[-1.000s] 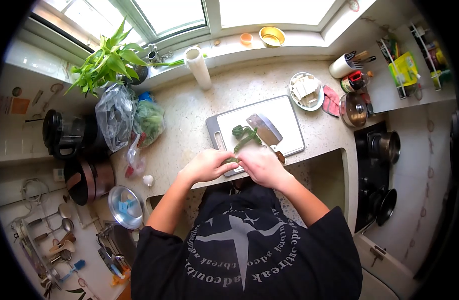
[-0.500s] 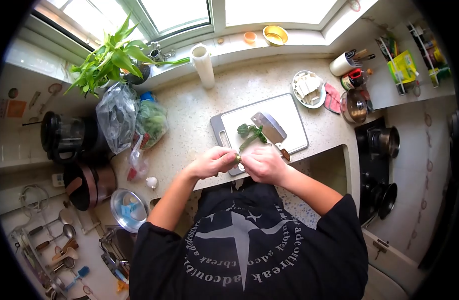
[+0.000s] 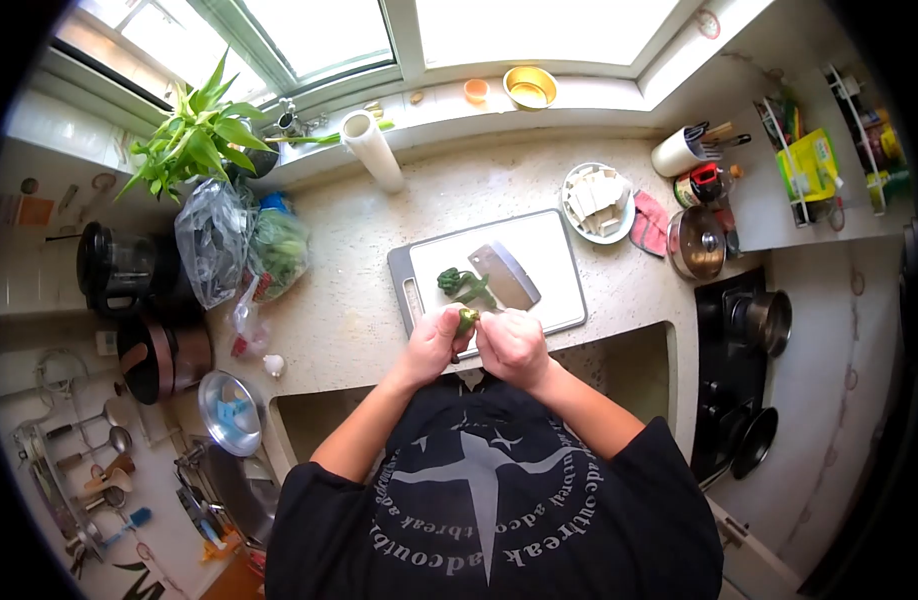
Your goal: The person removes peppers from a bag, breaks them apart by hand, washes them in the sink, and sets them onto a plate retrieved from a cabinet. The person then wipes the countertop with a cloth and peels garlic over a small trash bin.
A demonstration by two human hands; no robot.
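A green pepper (image 3: 466,321) is gripped in my left hand (image 3: 437,343), its top end pointing up. My right hand (image 3: 514,346) is closed beside it, fingertips pinched at the pepper's end; what they pinch is too small to make out. Both hands are over the near edge of the white cutting board (image 3: 556,270). Just beyond them on the board lie more green peppers (image 3: 474,291) and a dark green crinkled piece (image 3: 449,281). A cleaver (image 3: 505,275) rests flat to their right, its handle hidden behind my right hand.
A bowl of white slices (image 3: 597,203), a pink cloth (image 3: 650,223) and a lidded pot (image 3: 697,243) stand at the right. Plastic bags (image 3: 279,250) and a garlic bulb (image 3: 274,365) are at the left. The sink (image 3: 619,371) opens below the board.
The camera view has shifted. The pepper in my left hand now points upward, and my right hand has turned into a tighter pinch at its end.
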